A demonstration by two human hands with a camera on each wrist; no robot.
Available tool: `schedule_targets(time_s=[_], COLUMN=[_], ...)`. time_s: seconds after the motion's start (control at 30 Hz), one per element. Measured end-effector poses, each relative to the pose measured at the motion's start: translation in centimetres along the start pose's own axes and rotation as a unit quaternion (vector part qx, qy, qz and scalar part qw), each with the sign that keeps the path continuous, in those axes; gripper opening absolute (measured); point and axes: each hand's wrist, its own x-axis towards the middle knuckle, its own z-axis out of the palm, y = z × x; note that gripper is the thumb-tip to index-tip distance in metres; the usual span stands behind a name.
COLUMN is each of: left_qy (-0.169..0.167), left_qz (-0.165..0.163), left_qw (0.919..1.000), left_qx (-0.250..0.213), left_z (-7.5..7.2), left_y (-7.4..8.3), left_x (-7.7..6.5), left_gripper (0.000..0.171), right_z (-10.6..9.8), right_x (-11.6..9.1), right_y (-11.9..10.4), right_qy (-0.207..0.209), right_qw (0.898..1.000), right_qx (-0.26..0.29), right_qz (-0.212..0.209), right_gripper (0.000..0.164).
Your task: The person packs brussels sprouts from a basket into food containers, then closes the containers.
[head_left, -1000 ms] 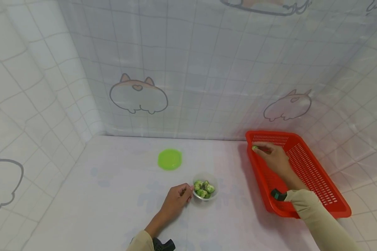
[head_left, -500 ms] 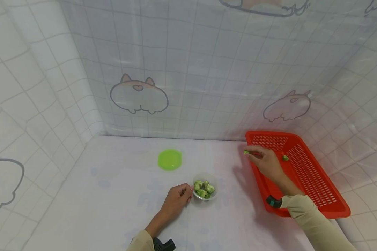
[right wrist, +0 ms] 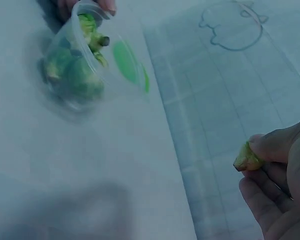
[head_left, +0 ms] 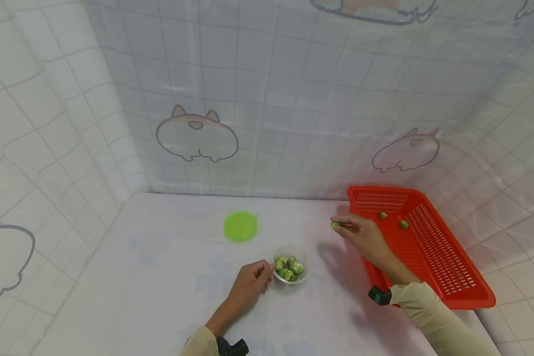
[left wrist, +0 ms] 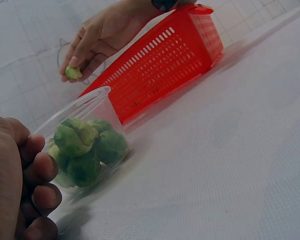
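Outlined animal drawings (head_left: 197, 136) mark the gridded sheet (head_left: 289, 89) behind the desk (head_left: 160, 277). The right hand (head_left: 368, 241) pinches a small Brussels sprout (right wrist: 248, 159) between thumb and fingertips, holding it above the desk, just left of the red basket (head_left: 384, 189). Two loose sprouts (head_left: 403, 224) lie inside that basket. The left hand (head_left: 248, 285), fingers curled, pinches the near-left rim of a clear tub (head_left: 301, 253), which holds a cluster of sprouts (left wrist: 76, 137). A lime-green lid (head_left: 240, 226) lies flat beyond the tub.
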Motion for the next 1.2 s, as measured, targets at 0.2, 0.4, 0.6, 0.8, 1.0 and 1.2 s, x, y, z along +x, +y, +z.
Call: schedule_targets(time_s=[0.2, 0.4, 0.6, 0.8, 1.0, 1.2], left_qy=[-0.004, -0.004, 0.0, 0.005, 0.011, 0.008], left_qz=[0.003, 0.003, 0.002, 0.007, 0.002, -0.017], left_qw=[0.9999, 0.9999, 0.9998, 0.9999, 0.9998, 0.9995], left_qx=[0.012, 0.016, 0.018, 0.014, 0.019, 0.026], left_z=[-0.1, 0.1, 0.2, 0.3, 0.3, 0.5], left_y=[-0.1, 0.1, 0.2, 0.2, 0.0, -0.2], left_x=[0.0, -0.1, -0.3, -0.3, 0.0, -0.3], left_gripper=[0.047, 0.047, 0.044, 0.042, 0.044, 0.041], right_z=[1.3, 2.7, 3.8, 5.2, 6.8, 8.3], right_x=[-0.1, -0.3, -0.7, -1.2, -1.3, -1.6], right_y=[0.2, -0.3, -0.8, -1.8, -2.4, -2.3], right_qy=[-0.018, -0.031, -0.061, -0.075, -0.077, -0.085], right_qw=[1.0, 0.998, 0.995, 0.995, 0.996, 0.995], right_qx=[0.023, 0.036, 0.056, 0.036, 0.016, 0.014], right_qz=[-0.013, -0.05, -0.064, -0.052, -0.053, -0.039], right_gripper=[0.025, 0.025, 0.025, 0.027, 0.028, 0.028])
